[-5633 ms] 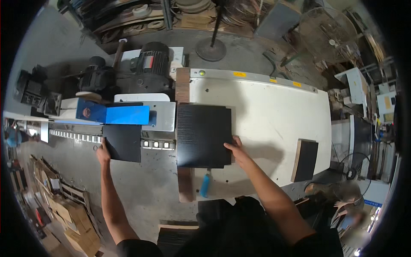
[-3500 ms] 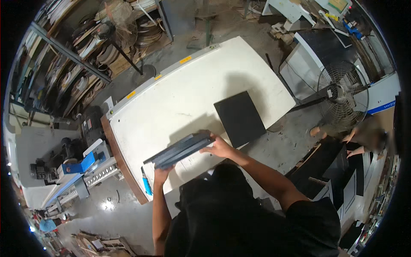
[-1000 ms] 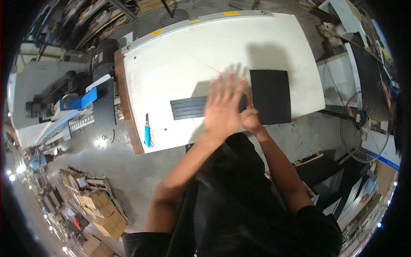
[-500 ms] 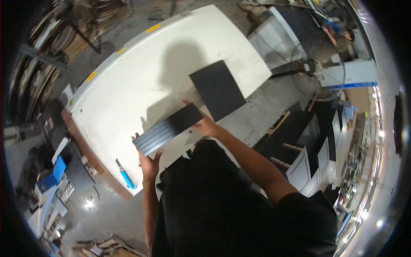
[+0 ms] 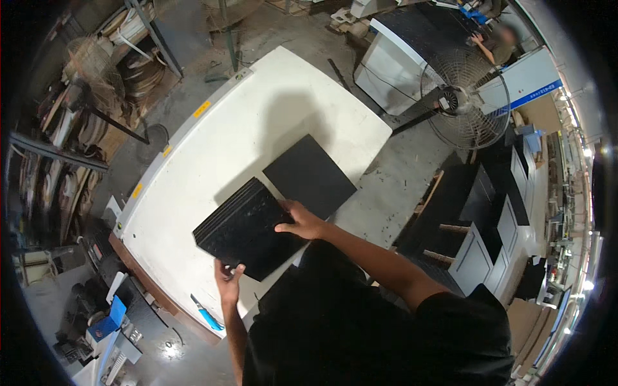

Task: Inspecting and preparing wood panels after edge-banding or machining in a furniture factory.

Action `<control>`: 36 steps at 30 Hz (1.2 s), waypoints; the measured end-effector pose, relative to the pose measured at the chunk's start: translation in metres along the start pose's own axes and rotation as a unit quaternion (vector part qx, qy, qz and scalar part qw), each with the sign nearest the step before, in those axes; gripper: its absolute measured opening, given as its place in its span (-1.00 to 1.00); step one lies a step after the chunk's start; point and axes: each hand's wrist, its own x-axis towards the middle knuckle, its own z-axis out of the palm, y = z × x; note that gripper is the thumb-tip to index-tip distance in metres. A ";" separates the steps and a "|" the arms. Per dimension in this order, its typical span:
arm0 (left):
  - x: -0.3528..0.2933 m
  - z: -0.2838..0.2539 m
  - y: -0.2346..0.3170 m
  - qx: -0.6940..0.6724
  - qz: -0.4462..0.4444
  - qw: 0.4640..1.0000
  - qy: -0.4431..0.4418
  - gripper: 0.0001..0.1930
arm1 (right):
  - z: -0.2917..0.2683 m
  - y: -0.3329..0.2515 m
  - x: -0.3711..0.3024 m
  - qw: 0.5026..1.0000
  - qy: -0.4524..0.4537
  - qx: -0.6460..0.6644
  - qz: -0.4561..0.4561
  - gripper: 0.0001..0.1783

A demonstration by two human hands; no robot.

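Observation:
Both hands hold a stack of black panels (image 5: 241, 228), whose broad dusty face is turned up and whose layered edges show at the far left side. My left hand (image 5: 228, 278) grips its near-left edge, with the thumb over the top and the fingers partly hidden beneath. My right hand (image 5: 304, 222) is on the right edge, thumb lying on the top face. Just beyond, a flat black panel (image 5: 310, 177) lies on the white worktable (image 5: 174, 206). A knife with a blue handle (image 5: 209, 318) rests at the table's near-left corner.
A tall round fan (image 5: 450, 100) stands past the table's right end, another fan (image 5: 96, 64) at the far left. Black and white panels (image 5: 476, 257) lie to the right. A person (image 5: 499, 48) works at a dark-topped table (image 5: 428, 32) at the far right.
The panel stack has tipped from showing its layered edges to showing its broad face. My right hand's thumb has come onto that face; my left hand has slid to the near edge.

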 end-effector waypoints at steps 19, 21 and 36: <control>0.120 0.223 -0.003 -0.041 -0.267 0.963 0.025 -0.41 | -0.143 0.155 -0.012 0.954 0.206 -0.102 0.192 0.06; 0.116 0.236 -0.012 -0.029 -0.235 0.970 0.055 -0.43 | -0.139 0.155 -0.010 0.972 0.154 -0.016 0.179 0.06; 0.131 0.258 -0.015 0.001 -0.279 0.959 0.046 -0.16 | -0.193 0.151 0.008 0.977 0.024 0.140 0.161 0.08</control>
